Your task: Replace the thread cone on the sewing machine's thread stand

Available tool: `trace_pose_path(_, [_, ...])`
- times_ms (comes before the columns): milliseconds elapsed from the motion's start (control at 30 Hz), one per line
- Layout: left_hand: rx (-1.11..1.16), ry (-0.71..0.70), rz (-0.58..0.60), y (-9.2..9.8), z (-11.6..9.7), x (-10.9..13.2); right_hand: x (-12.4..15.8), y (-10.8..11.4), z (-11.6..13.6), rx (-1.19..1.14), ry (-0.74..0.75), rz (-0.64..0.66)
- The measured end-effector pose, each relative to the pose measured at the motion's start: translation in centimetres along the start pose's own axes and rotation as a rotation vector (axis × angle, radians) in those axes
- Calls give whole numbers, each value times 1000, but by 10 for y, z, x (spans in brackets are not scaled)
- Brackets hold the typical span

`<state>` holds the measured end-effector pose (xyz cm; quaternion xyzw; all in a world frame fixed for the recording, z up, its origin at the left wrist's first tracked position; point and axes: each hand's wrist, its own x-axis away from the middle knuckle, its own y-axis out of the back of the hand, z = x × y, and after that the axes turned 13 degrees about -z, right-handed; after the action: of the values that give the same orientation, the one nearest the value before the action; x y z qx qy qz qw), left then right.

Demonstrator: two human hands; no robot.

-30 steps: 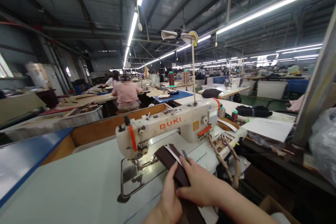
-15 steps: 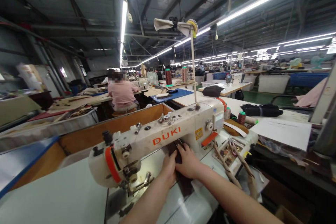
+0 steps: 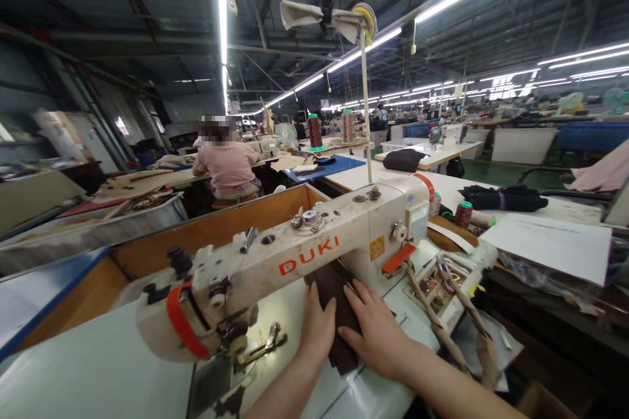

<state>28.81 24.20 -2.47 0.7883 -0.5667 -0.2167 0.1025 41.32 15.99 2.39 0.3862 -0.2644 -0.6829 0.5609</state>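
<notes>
A dark brown strip of material (image 3: pixel 339 301), in what look like layers, lies on the sewing machine bed and runs under the arm of the sewing machine (image 3: pixel 314 242). Along its left edge rests my left hand (image 3: pixel 317 327), fingers stretched forward and thumb apart over the strip. My right hand (image 3: pixel 378 330) lies on the right side of the strip with its fingers spread. Both hands touch the material without wrapping round it. The presser foot and needle area (image 3: pixel 246 347) is left of my hands, away from the strip. The strip's far end is hidden behind the machine arm.
A parts tray (image 3: pixel 445 288) with tan straps over it sits right of the machine. Thread cones (image 3: pixel 463 215), a white sheet (image 3: pixel 550 242) and a black bundle (image 3: pixel 504 198) lie farther right. Behind the machine is a wooden-sided bin (image 3: pixel 246 222). A person in pink (image 3: pixel 228 167) sits beyond.
My hands have moved apart and spread, with more of the brown strip showing between them. The view has shifted slightly, so the machine head appears farther left.
</notes>
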Motion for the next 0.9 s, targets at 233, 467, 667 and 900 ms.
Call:
trace_pose_path(233, [-25, 72, 13, -28, -11, 10, -5, -1, -3, 82, 48, -13])
trace_pose_path(467, [115, 106, -29, -12, -5, 15, 7, 2, -5, 66, 27, -55])
trace_pose_path(667, [217, 122, 24, -9, 2, 17, 10, -5, -4, 27, -6, -77])
trace_pose_path(900, [252, 80, 118, 20, 15, 24, 15, 3, 5, 23, 32, -121])
